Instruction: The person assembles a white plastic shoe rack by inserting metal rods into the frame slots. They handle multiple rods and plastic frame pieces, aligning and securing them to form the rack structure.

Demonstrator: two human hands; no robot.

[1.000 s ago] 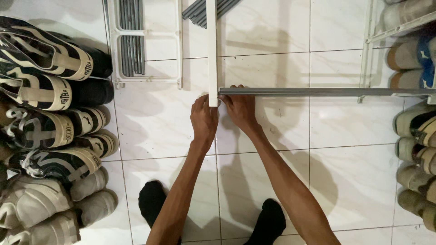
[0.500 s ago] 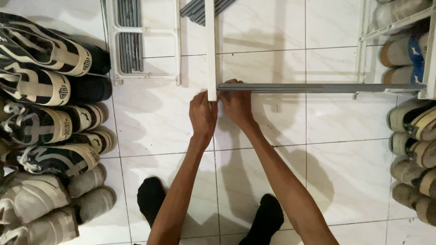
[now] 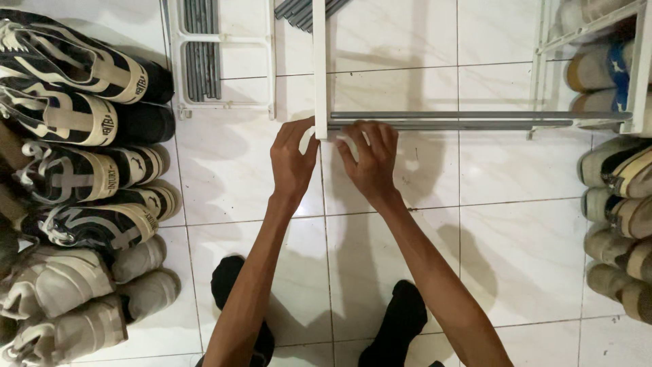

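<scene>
1. Left hand [image 3: 292, 160] up against the bottom end of a white post [image 3: 320, 61], fingers curled on its left side, thumb near its right side. Pinching the post end, it seems.
2. Right hand [image 3: 372, 160] just beside, fingers bent and pressed on the near end of two grey rods [image 3: 468, 119].
3. Rods lying flat, side by side, from the white post across to a white rack side [image 3: 642, 75] on the right.
4. White post standing on the pale tile floor [image 3: 516, 251], in the top middle.
5. Another white frame [image 3: 223, 47] flat on the floor at top left, with grey rods inside.
6. More loose grey rods [image 3: 305, 9] at the top edge.
7. Black and cream shoes [image 3: 75, 136] in a row on the left.
8. More shoes [image 3: 621, 211] on the right.
9. Two feet in black socks [image 3: 234, 289] at the bottom.
</scene>
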